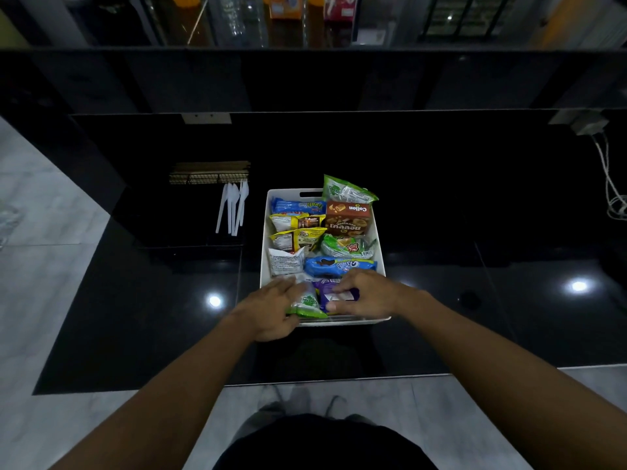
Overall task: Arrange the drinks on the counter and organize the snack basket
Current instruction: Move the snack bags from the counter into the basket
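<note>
A white snack basket [265,252] stands on the black counter, packed with several snack packets. A brown Collon box [347,218] and a blue Oreo pack [339,266] lie on its right side, and yellow packets [295,239] on its left. At the basket's near end my left hand [271,307] rests on a green and white packet [307,305]. My right hand [363,293] holds a purple packet [334,293] beside it, fingers curled over it. A green packet [346,189] sticks up at the far right corner.
White plastic spoons and forks [234,206] hang from a wire holder [208,174] left of the basket. Orange and red drink cartons [285,6] and clear bottles stand on the raised glass shelf behind. A white cable [610,184] trails at the right edge.
</note>
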Tool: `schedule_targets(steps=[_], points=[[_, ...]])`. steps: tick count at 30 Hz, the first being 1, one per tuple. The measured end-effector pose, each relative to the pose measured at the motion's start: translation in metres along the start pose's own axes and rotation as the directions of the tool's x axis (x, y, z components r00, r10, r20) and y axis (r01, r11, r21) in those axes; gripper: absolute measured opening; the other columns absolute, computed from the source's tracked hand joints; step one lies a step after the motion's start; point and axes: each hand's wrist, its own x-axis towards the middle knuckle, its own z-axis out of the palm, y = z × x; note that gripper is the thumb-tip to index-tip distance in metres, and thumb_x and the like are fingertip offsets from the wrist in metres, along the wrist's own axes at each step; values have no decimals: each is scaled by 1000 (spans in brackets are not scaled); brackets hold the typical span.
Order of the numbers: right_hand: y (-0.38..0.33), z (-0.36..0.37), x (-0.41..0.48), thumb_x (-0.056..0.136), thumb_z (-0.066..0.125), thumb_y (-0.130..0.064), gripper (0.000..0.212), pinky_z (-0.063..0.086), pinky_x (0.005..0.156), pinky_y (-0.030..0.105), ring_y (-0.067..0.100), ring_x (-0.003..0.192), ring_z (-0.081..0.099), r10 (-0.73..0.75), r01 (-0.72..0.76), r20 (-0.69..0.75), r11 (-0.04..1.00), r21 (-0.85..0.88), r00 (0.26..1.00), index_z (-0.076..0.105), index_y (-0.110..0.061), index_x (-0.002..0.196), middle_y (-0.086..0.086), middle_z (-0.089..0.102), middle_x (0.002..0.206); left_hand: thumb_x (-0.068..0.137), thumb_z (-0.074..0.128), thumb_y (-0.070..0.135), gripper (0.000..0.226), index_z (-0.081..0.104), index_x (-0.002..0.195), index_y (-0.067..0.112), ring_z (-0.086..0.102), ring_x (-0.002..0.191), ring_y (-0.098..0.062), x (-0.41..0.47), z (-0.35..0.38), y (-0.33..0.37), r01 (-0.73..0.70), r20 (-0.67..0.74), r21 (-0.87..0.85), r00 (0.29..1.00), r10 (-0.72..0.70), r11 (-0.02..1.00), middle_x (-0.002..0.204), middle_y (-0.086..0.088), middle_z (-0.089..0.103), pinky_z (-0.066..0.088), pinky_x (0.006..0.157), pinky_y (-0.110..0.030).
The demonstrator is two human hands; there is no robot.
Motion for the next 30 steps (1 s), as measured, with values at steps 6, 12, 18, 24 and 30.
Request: schedule_targets(steps=[6, 12, 18, 24, 30], points=[[-8, -5, 1, 72, 71, -74, 82, 43, 105, 35, 15, 127, 45, 3, 6, 81, 994, -107, 997, 54, -29, 138, -6, 47, 136, 90, 23, 69, 67, 9, 151, 46, 5, 149, -18, -2, -6, 0, 20, 27, -79, 999, -18, 997, 164, 1, 6, 16, 117, -42], [-14, -11, 4, 61, 66, -87, 95, 48, 99, 38, 15, 120, 50, 21, -6, 97, 988, -156, 995, 54, -31, 136, -7, 51, 131, 98, 14, 62, 56, 33, 145, 38, 27, 143, -23, 5, -13, 5, 4, -37, -133, 999, -9, 991, 155, -5, 34, 32, 112, -46], [-11, -6, 5, 73, 36, -93, 78, 54, 84, 43, 12, 93, 61, -11, 10, -207, 1000, -4, 978, 67, -28, 104, -7, 66, 103, 102, 24, 49, 51, 41, 143, 24, 36, 134, -21, 8, -17, -13, 29, -267, -156, 961, -70, 987, 146, -5, 44, 31, 108, -33], [-4, -5, 9, 96, 55, -55, 33, 51, 86, 37, 19, 102, 59, -17, -7, -166, 990, -142, 986, 61, -27, 112, -2, 63, 107, 90, 46, 7, 65, 28, 147, 33, 35, 139, -26, 10, -13, -37, 176, -67, -178, 979, -190, 968, 161, 5, 16, 36, 110, -44], [-8, -8, 10, 95, 56, -53, 37, 49, 87, 34, 19, 103, 58, -1, -22, -115, 979, -204, 993, 62, -26, 120, -1, 61, 113, 88, 51, 2, 70, 31, 145, 38, 40, 133, -28, 11, -23, -31, 209, -36, -274, 973, -227, 939, 159, -1, 22, 41, 105, -43]])
